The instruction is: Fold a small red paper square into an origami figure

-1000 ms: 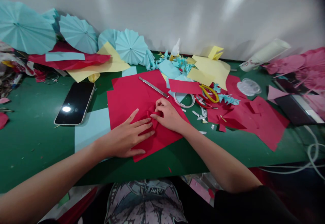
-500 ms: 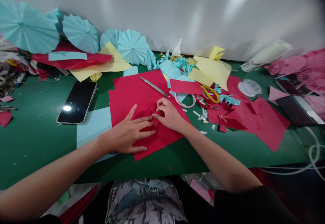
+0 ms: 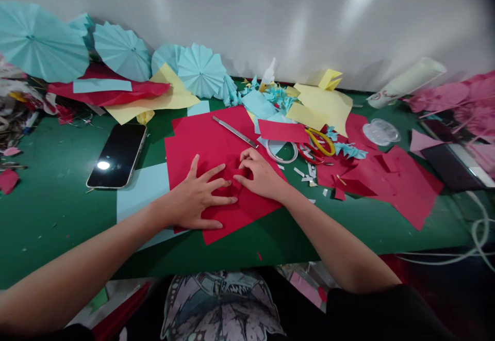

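Observation:
My left hand [image 3: 199, 196] lies with its fingers spread on overlapping red paper sheets [image 3: 197, 142]. Between thumb and forefinger, my right hand [image 3: 261, 176] pinches a small folded piece of red paper [image 3: 236, 174] that stands up a little from the sheets. The left fingertips rest right beside that piece; its lower part blends into the red below. Just beyond both hands a slim silver tool [image 3: 235, 131], like a craft knife, lies slanted on the red paper. Light blue paper [image 3: 143, 189] shows from under the sheets on the left.
A phone [image 3: 118, 155] lies to the left. On the right are a tape roll [image 3: 270, 150], yellow-handled scissors [image 3: 323, 142], paper scraps and more red sheets [image 3: 410, 191]. Pleated blue paper fans [image 3: 201, 71] lean on the wall, near a white glue bottle [image 3: 268, 72].
My left hand has spread its fingers wider, the forefinger lifting away from the others. My right hand keeps its pinch, moved only slightly.

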The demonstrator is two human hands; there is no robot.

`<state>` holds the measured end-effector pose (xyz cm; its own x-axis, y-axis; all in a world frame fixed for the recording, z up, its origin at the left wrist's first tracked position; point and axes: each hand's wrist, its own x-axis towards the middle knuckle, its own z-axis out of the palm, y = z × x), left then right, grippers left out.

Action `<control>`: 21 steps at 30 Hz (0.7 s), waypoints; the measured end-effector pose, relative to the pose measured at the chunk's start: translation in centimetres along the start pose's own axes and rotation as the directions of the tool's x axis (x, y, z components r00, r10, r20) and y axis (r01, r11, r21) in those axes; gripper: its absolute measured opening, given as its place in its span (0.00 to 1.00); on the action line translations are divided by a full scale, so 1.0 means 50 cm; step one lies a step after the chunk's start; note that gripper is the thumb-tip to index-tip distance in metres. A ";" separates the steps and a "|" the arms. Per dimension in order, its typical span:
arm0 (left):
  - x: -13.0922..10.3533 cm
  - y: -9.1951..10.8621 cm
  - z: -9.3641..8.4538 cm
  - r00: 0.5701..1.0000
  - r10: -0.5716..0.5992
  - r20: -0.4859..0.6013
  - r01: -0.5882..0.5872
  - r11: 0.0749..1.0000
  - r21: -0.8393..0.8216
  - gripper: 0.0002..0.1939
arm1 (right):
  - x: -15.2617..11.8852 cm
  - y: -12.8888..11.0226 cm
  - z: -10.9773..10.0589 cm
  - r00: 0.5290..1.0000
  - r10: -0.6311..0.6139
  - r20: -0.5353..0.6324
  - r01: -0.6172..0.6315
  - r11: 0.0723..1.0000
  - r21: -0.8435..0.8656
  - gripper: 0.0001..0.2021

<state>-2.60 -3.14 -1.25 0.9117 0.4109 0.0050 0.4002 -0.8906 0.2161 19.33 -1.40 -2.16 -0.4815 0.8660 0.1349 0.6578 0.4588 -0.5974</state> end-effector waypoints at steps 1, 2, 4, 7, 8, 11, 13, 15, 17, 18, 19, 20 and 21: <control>0.000 0.000 -0.001 1.000 0.000 0.003 0.000 1.000 0.003 0.26 | -0.001 0.000 -0.003 1.000 0.004 0.015 -0.004 1.000 0.003 0.08; -0.001 0.001 -0.001 1.000 0.000 0.005 0.000 1.000 0.010 0.26 | -0.003 0.000 -0.005 0.999 0.012 0.034 -0.012 1.000 -0.001 0.09; -0.001 0.001 -0.003 1.000 0.006 -0.001 -0.006 1.000 0.027 0.26 | -0.005 -0.003 -0.009 0.997 0.035 0.068 -0.033 0.999 -0.027 0.14; -0.001 0.001 -0.005 1.000 0.019 -0.017 -0.018 0.999 0.049 0.26 | -0.008 -0.008 -0.010 0.993 0.076 0.092 -0.067 0.994 -0.089 0.20; -0.001 0.001 -0.005 1.000 0.020 -0.023 -0.018 0.998 0.054 0.26 | -0.009 -0.009 -0.009 0.992 0.090 0.092 -0.080 0.991 -0.104 0.21; -0.001 0.001 -0.002 1.000 0.008 -0.028 -0.006 0.998 0.066 0.26 | -0.010 -0.008 -0.008 0.987 0.135 0.085 -0.125 0.986 -0.112 0.22; -0.002 0.000 0.000 0.999 0.004 -0.032 -0.001 0.998 0.070 0.26 | -0.010 -0.003 -0.009 0.984 0.164 0.075 -0.156 0.983 -0.100 0.20; -0.002 -0.001 0.003 0.999 0.004 -0.038 -0.001 0.997 0.072 0.27 | -0.009 0.001 -0.009 0.979 0.192 0.065 -0.187 0.979 -0.083 0.18; -0.003 -0.002 0.005 0.999 0.006 -0.041 -0.003 0.998 0.069 0.26 | -0.007 0.004 -0.009 0.973 0.224 0.051 -0.220 0.973 -0.065 0.16; -0.003 -0.002 0.005 0.999 0.006 -0.040 -0.004 0.998 0.067 0.26 | -0.006 0.004 -0.009 0.970 0.238 0.044 -0.236 0.970 -0.056 0.16; -0.003 -0.002 0.005 0.999 0.006 -0.039 -0.004 0.998 0.065 0.26 | -0.005 0.004 -0.008 0.967 0.251 0.037 -0.249 0.967 -0.049 0.15; -0.003 -0.002 0.005 0.999 0.006 -0.039 -0.004 0.998 0.062 0.26 | -0.003 0.004 -0.007 0.965 0.261 0.027 -0.260 0.965 -0.045 0.14; -0.003 -0.002 0.004 0.999 0.006 -0.040 -0.003 0.998 0.058 0.26 | -0.002 0.004 -0.007 0.964 0.266 0.019 -0.265 0.963 -0.042 0.14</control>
<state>-2.75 -3.14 -1.48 0.9094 0.4134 0.0454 0.4020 -0.9017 0.1590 19.69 -1.34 -2.02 -0.3001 0.9529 -0.0436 0.7855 0.2209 -0.5781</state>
